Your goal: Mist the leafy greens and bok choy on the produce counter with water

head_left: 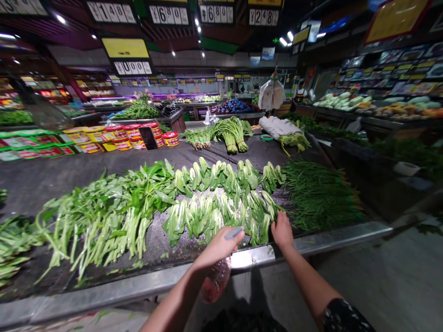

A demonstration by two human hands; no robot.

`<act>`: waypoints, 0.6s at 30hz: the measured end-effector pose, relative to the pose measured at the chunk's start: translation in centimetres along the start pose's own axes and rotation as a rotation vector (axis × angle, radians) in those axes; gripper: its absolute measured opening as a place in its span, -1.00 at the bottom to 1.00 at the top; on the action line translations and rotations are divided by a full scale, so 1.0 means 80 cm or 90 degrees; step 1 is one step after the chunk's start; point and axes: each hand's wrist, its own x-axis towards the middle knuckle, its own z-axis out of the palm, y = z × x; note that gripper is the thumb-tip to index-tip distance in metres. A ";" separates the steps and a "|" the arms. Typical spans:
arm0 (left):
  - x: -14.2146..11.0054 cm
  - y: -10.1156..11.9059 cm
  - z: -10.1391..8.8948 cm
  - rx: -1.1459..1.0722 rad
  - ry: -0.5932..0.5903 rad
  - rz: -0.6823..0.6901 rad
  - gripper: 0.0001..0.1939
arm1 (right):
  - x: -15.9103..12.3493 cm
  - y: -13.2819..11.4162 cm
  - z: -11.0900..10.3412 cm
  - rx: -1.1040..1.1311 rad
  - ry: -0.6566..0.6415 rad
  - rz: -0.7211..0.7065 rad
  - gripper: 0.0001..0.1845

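My left hand (224,244) is closed around a slim grey object (234,233) whose kind I cannot make out. From the same hand hangs a clear plastic bag (216,279) with something reddish in it. My right hand (283,232) is at the right end of the bok choy (207,214), thumb and fingers apart, its fingertips by the outermost leaves. Whether it touches them I cannot tell. The bok choy lies in two rows on a black mesh mat (157,233).
Leafy long-stemmed greens (121,212) lie left of the bok choy, thin green chives (321,198) right of it. A metal edge (166,280) borders the display. Tubs (119,137), a dark phone-like slab (148,138) and bundled greens (230,133) stand behind. Price signs (133,68) hang overhead.
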 end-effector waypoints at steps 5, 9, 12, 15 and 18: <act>-0.004 0.000 -0.005 0.007 -0.003 0.025 -0.51 | 0.000 0.001 0.000 -0.006 -0.003 -0.001 -0.41; -0.007 0.001 -0.015 0.026 0.018 0.080 -0.51 | 0.001 0.002 0.001 -0.012 -0.008 -0.003 -0.41; -0.010 -0.001 -0.019 -0.001 0.022 0.089 -0.53 | 0.001 0.002 0.001 -0.014 -0.010 -0.005 -0.40; -0.011 -0.005 -0.019 -0.012 0.025 0.094 -0.54 | 0.001 0.003 0.001 -0.014 -0.012 -0.006 -0.40; -0.012 -0.007 -0.017 -0.005 0.005 0.090 -0.51 | 0.001 0.003 0.001 -0.014 -0.016 -0.007 -0.41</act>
